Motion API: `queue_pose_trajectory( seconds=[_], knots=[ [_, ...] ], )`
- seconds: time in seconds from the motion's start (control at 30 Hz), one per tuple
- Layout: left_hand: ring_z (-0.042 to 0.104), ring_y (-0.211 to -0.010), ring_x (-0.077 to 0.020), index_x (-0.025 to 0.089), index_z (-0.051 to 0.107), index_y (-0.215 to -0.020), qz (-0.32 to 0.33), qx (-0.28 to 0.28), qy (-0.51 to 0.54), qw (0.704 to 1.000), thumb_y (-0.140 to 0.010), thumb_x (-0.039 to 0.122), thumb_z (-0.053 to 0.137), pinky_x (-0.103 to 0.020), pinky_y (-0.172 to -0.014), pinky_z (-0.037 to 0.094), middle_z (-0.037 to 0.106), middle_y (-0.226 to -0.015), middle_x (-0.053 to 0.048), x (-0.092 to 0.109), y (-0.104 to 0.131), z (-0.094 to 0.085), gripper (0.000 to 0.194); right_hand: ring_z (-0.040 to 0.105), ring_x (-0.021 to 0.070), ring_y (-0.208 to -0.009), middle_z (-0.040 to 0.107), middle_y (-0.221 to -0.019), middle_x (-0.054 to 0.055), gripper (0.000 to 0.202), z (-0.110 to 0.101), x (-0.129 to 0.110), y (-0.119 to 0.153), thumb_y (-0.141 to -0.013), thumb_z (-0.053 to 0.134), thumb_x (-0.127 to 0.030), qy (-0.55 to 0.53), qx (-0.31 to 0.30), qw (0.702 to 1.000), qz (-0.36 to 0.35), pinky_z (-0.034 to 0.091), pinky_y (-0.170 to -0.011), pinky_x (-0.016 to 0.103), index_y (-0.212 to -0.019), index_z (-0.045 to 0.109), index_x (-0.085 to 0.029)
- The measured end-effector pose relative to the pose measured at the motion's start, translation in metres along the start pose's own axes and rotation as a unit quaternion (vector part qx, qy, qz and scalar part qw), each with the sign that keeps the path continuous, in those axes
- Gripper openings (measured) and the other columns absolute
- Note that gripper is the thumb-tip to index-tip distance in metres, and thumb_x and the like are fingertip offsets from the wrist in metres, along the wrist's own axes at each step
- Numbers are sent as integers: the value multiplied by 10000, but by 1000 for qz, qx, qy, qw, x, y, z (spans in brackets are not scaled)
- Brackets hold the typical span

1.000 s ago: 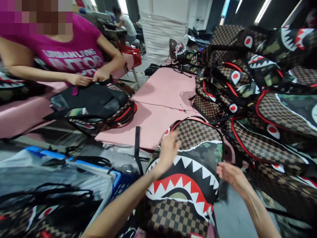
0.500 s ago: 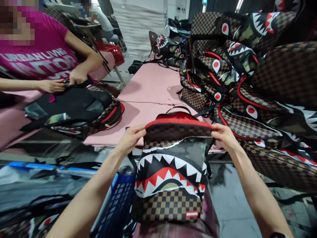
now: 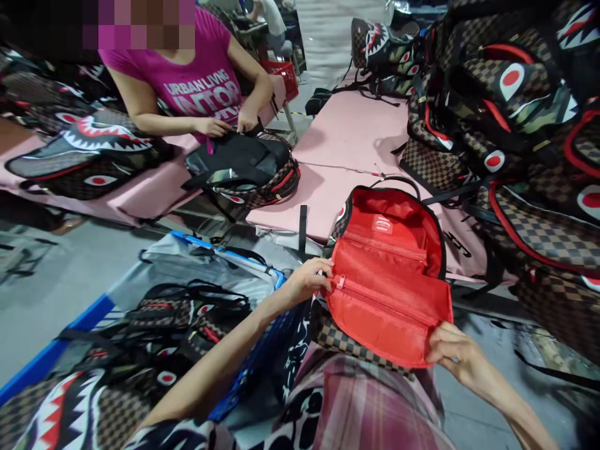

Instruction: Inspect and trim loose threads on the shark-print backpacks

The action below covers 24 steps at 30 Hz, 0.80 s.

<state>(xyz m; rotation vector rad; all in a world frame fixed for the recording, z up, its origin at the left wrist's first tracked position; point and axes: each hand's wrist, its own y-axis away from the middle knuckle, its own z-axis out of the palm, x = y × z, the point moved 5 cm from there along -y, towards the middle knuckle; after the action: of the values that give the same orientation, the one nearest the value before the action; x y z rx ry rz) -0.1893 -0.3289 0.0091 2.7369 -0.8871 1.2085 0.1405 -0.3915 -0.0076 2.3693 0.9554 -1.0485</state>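
A backpack lies over my lap and the table edge, its front panel folded down so the red lining shows. Inside are a red mesh pocket with a zipper and a small light label on the back wall. My left hand pinches the lining's left edge beside the zipper pull. At the lower right corner of the folded panel, my right hand is closed on the red edge. Most of the checkered outer face is hidden beneath the panel.
A co-worker across the pink table handles a black backpack. Checkered shark-print backpacks are piled at the right. A blue-rimmed crate holding several backpacks stands at my left. Another shark-print backpack lies far left.
The backpack's front panel has been folded down towards me, exposing the red interior. Both hands have moved lower in relation to the bag, and my view has turned left.
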Motion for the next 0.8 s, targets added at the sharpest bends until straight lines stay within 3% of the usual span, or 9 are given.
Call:
queue_pose_trajectory(
  seconds=[0.1,0.2,0.3,0.37,0.47,0.6,0.67,0.73,0.8],
  knots=[
    [567,-996,-180,216,708,-736,-45,-57,25,997,-839,207,428,-328,-931,415,655,-892,-57,12,-22,-29,299,513,170,-714,583,-695,46,308,-5,-2,-2,-894,449,-312,-3,-2,1000,0,386,-653,304,-682,650,-217],
    [590,-934,-173,178,678,-971,-78,1,22,997,-840,227,430,-309,-902,428,659,-987,-49,20,-77,-51,285,507,164,-698,578,-686,46,312,-2,-5,-8,-893,448,-291,1,-5,1000,-8,380,-640,298,-669,652,-214],
    [572,-1010,-174,136,624,-1091,-66,-45,-47,996,-881,222,366,-282,-925,396,635,-1114,-69,28,-144,-21,343,503,160,-693,586,-689,45,309,5,-11,-13,-887,451,-266,23,1,1000,-17,366,-650,302,-662,655,-209],
    [587,-999,-179,139,629,-1079,-87,-221,-128,963,-897,240,357,-271,-892,410,640,-1122,-79,28,-166,28,342,504,163,-696,592,-686,45,313,7,-19,-11,-886,450,-273,35,6,999,-20,362,-664,313,-664,662,-211],
    [644,-862,-209,155,696,-898,-80,-353,-163,918,-866,323,455,-281,-779,463,706,-926,-84,34,-155,78,295,529,167,-710,615,-720,52,343,-2,-31,-2,-900,422,-327,-1,2,1000,-11,389,-670,312,-708,686,-224],
    [649,-895,-276,199,686,-965,-82,-384,-205,897,-913,423,300,-404,-773,472,698,-954,-117,41,-111,88,449,583,160,-763,652,-794,42,356,-41,-31,-21,-905,405,-406,-49,12,999,-8,434,-706,276,-781,693,-237],
    [653,-883,-290,228,669,-1014,-87,-378,-225,894,-917,463,245,-429,-747,479,699,-949,-118,47,-95,86,494,589,175,-884,658,-930,59,305,-62,-16,-60,-911,408,-380,-3,48,999,5,426,-807,289,-919,668,-220],
    [665,-824,-291,231,662,-1029,-81,-355,-246,898,-913,468,252,-414,-697,489,706,-881,-123,52,-86,86,488,562,207,-1008,629,-1068,112,291,-73,1,-113,-923,388,-310,134,106,984,45,390,-895,333,-1049,610,-170],
    [671,-759,-279,206,670,-1007,-72,-320,-265,907,-914,445,276,-380,-655,489,703,-799,-135,52,-77,86,470,559,252,-1035,612,-1091,174,306,-66,19,-163,-910,427,-309,290,71,947,116,397,-877,359,-1107,558,-116]
  ],
)
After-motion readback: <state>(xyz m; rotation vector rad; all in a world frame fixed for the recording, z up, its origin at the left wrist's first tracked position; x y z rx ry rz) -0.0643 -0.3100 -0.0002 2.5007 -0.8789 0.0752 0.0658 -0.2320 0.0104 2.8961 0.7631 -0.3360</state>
